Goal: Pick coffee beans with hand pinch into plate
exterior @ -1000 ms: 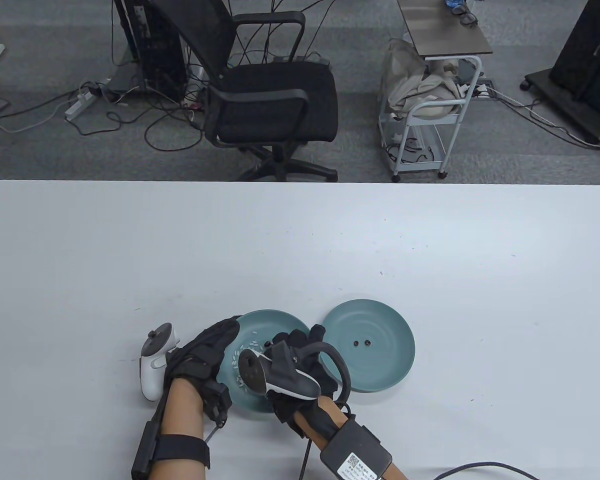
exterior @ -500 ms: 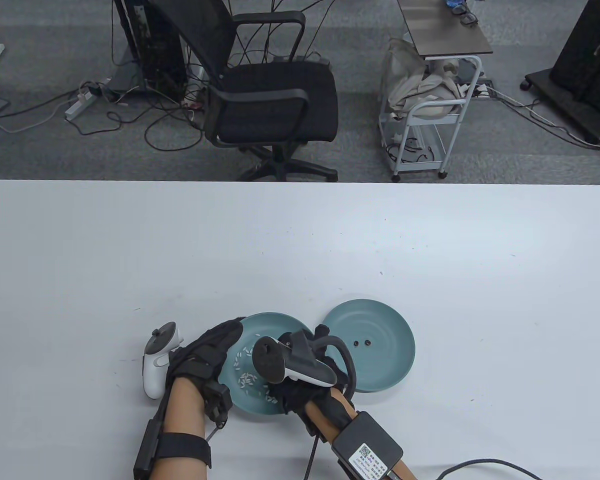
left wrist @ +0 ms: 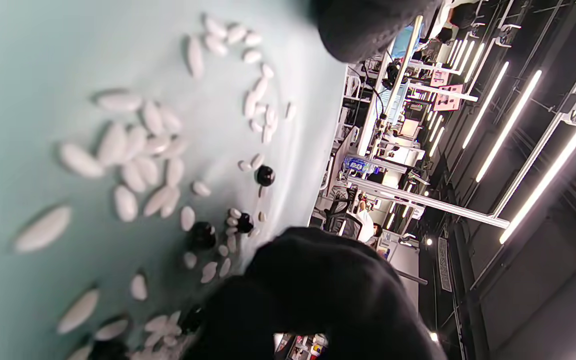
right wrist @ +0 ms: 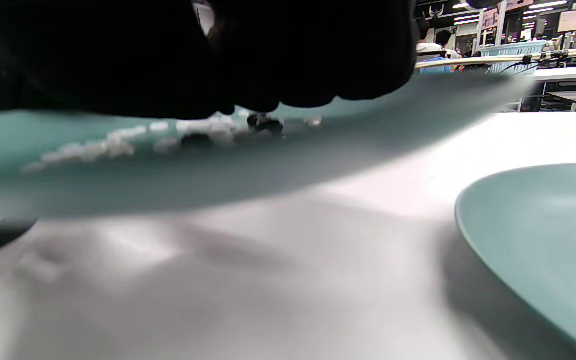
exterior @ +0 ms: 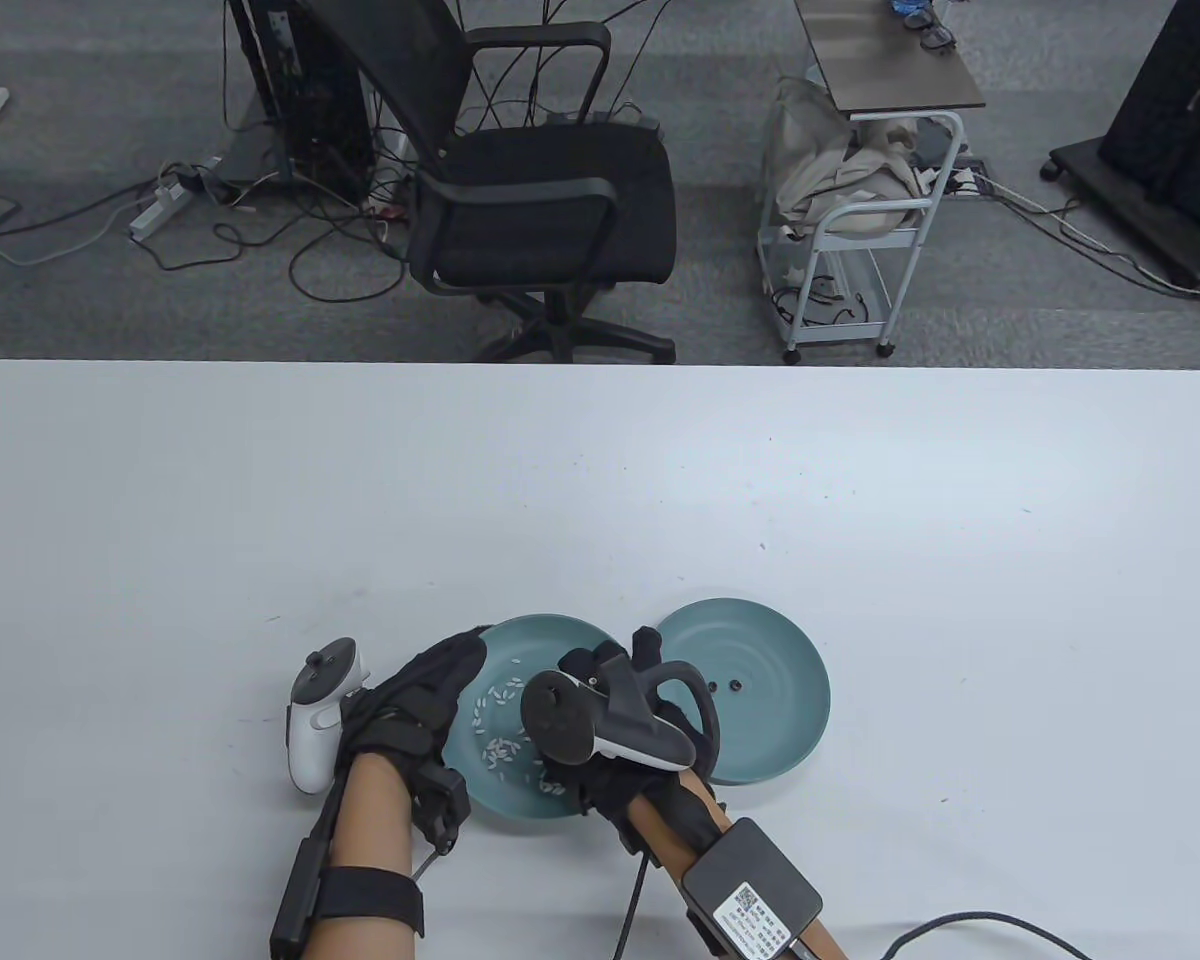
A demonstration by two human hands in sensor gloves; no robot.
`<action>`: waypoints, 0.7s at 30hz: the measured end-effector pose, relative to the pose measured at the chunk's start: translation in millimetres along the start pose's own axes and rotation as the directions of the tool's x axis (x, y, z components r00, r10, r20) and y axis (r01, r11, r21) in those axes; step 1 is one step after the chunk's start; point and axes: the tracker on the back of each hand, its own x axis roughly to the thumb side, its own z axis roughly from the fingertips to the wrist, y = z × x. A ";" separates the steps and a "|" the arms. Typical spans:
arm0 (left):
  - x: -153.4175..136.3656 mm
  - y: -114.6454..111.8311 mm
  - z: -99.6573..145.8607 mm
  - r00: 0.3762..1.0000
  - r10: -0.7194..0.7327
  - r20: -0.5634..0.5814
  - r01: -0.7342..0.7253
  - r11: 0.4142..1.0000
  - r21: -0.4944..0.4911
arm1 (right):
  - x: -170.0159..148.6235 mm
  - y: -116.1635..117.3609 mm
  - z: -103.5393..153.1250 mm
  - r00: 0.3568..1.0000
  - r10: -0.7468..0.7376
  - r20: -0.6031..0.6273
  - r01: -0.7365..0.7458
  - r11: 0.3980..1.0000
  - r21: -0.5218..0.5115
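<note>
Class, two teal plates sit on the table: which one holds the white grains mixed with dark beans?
The left plate, between both hands. White grains litter it, whereas the right plate holds only two dark beans.

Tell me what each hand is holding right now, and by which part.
The left hand rests against the left plate at its left rim. The right hand is over that plate; whether it pinches a bean cannot be told.

Left plate (exterior: 540,640) w/ grains (exterior: 495,720), right plate (exterior: 760,690) w/ beans (exterior: 722,686)
</note>
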 end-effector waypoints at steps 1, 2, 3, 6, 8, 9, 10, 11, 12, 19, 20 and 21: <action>0.1 0.6 0.5 1.000 -0.001 0.002 0.001 1.000 0.010 | -1.5 -4.8 1.3 1.000 -0.021 0.002 0.021 1.000 -0.015; 0.1 1.0 0.7 1.000 0.000 0.004 0.000 1.000 0.016 | -2.4 -7.3 2.0 0.999 -0.032 0.003 0.032 0.999 -0.025; 0.2 1.2 0.8 1.000 0.004 0.006 -0.004 1.000 0.020 | -4.2 -11.8 3.2 0.999 -0.046 0.002 0.046 0.998 -0.042; 0.3 0.4 1.5 1.000 0.027 0.016 -0.027 0.999 0.017 | -13.9 -26.4 7.7 0.995 -0.099 -0.010 0.098 0.991 -0.095; 0.3 0.7 1.3 1.000 0.024 0.018 -0.024 1.000 0.014 | -22.7 -34.1 10.4 0.991 -0.131 -0.026 0.127 0.985 -0.118; 0.3 0.8 1.3 1.000 0.023 0.018 -0.023 1.000 0.015 | -26.7 -37.0 11.6 0.989 -0.142 -0.034 0.136 0.982 -0.129; 0.0 1.3 1.1 1.000 0.020 0.018 -0.021 1.000 0.017 | -33.7 -40.4 12.9 0.986 -0.159 -0.048 0.151 0.978 -0.142; -0.1 1.4 1.1 1.000 0.019 0.016 -0.019 1.000 0.019 | -38.4 -42.5 13.8 0.984 -0.169 -0.058 0.159 0.976 -0.149; -0.2 1.3 1.2 1.000 0.019 0.016 -0.019 1.000 0.020 | -46.0 -44.7 14.9 0.980 -0.184 -0.076 0.170 0.972 -0.160; 0.1 1.6 4.4 1.000 0.015 0.014 -0.015 0.998 0.055 | -95.7 -41.5 17.6 0.948 -0.225 -0.224 0.187 0.966 -0.179; 0.0 1.6 4.5 1.000 0.019 0.015 -0.020 0.998 0.054 | -101.6 -38.6 17.6 0.943 -0.222 -0.246 0.183 0.968 -0.172; -0.2 1.4 4.8 1.000 0.026 0.017 -0.027 0.998 0.054 | -110.7 -33.4 17.5 0.936 -0.212 -0.281 0.173 0.972 -0.159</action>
